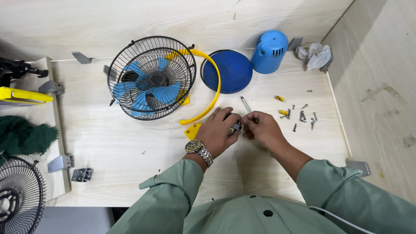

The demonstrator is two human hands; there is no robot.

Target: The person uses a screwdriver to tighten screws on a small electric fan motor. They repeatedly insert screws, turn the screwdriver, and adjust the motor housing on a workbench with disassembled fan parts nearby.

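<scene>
fingers of the left hand and right hand are pinching a small metal part between them, low over the wooden table; its axis is too hidden to tell. just behind, a screwdriver points away, up-left. screws lie right; the fan sits left.

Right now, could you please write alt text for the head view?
Left hand and right hand together grip a small metal part over a pale wooden bench. A caged blue-bladed fan, blue disc, blue motor cover and loose screws lie beyond.
</scene>
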